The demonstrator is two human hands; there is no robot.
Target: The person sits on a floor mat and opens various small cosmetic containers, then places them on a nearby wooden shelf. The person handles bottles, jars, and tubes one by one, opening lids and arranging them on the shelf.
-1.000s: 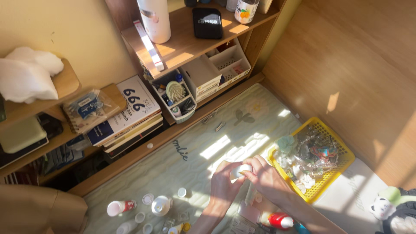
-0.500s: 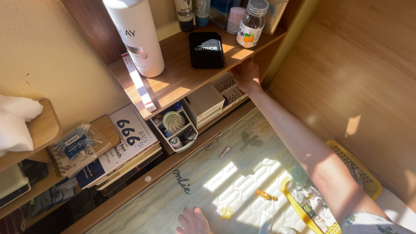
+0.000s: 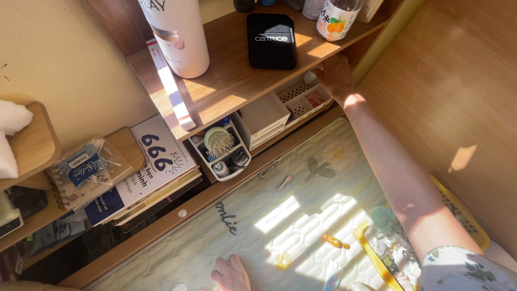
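Note:
My right hand (image 3: 335,73) reaches up and away under the wooden shelf (image 3: 226,91), just above a white perforated basket (image 3: 302,101). Its fingertips pinch a small white object (image 3: 308,77) at the basket's back edge. My bare right arm stretches across the pale green quilted mat (image 3: 301,199). My left hand (image 3: 231,275) rests flat on that mat at the bottom edge, fingers spread and holding nothing. Only its fingers and knuckles show.
The shelf carries a black flat case (image 3: 272,40), a tall white bottle (image 3: 180,32) and a clear bottle with an orange label (image 3: 336,19). Below it are a white drawer unit (image 3: 261,118), an organiser with a brush (image 3: 221,151), stacked books (image 3: 145,167), and a yellow basket (image 3: 371,253) at right.
One second ago both hands held a small white object low over the mat. Since then my right hand has risen to the shelf, then under it, and my left hand has dropped to the mat.

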